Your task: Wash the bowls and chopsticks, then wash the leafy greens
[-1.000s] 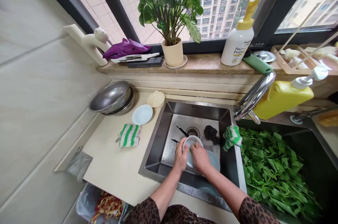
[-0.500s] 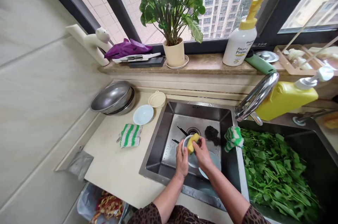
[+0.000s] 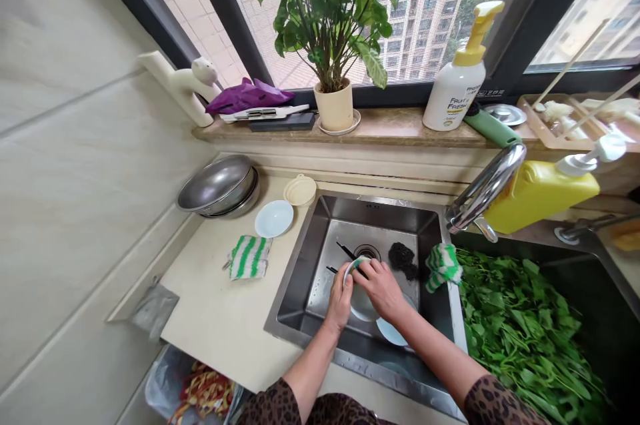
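Over the sink, my left hand (image 3: 340,299) grips the side of a small white bowl (image 3: 349,271), thumb at its rim. My right hand (image 3: 383,290) is closed over the bowl's inside, fingers bent; the yellow sponge it held a moment ago is almost wholly hidden under them. Below the hands, pale bowls (image 3: 393,331) lie in the sink, partly covered by the right forearm. Black-handled utensils (image 3: 345,250) rest by the drain, left of a dark scouring pad (image 3: 401,258).
A green-striped cloth (image 3: 444,266) hangs on the divider between the steel sink (image 3: 290,298) and a basin of leafy greens (image 3: 520,331). The faucet (image 3: 487,188) leans in at right. On the left counter are a pale blue bowl (image 3: 274,219), a striped cloth (image 3: 249,257) and metal basins (image 3: 217,185).
My right hand has turned and moved slightly left over the bowl, covering the yellow sponge that showed before. The view has shifted slightly.
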Motion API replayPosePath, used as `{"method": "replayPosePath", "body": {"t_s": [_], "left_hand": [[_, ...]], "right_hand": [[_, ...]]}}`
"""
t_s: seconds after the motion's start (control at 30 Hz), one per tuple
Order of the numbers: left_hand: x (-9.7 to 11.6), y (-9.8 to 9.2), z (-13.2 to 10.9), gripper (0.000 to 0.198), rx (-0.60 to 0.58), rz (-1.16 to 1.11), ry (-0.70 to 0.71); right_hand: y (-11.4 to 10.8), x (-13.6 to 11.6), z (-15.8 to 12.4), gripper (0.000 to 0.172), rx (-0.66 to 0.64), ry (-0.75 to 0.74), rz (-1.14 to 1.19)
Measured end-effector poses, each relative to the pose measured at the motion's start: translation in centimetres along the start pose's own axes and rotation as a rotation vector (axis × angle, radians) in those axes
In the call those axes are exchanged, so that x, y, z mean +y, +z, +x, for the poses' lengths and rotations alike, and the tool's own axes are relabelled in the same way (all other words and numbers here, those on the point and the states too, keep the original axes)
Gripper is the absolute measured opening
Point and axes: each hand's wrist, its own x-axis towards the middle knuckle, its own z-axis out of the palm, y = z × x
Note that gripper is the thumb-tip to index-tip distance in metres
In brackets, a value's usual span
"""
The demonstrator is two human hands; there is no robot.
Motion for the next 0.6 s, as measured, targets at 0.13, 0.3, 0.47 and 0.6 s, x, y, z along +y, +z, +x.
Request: {"method": "replayPosePath", "body": {"t_s": [0.13,0.3,0.47,0.6], "left_hand": [[0.2,0.1,0.3,0.047,0.003,0.113,0.028],[-1.1,-0.5,1.2,0.044,-0.022,0.266,-0.031],[-1.2,-2.8,2.8,0.049,-0.075,0.355,-0.054],[1.9,-5.0,4.7,0.046,-0.314,0.42,0.057]], "right_hand": [[1.5,-0.7,0.5,0.02,-0.11,0.227,0.018],[2.5,-1.7,-0.6,0.029,-0.321,0.351,0.671],[0.9,1.7,-3.8,0.027,-0.371,0.443,0.992],[1.4,4.2,-4.9,0.039,-0.302,0.644,0.673]]}}
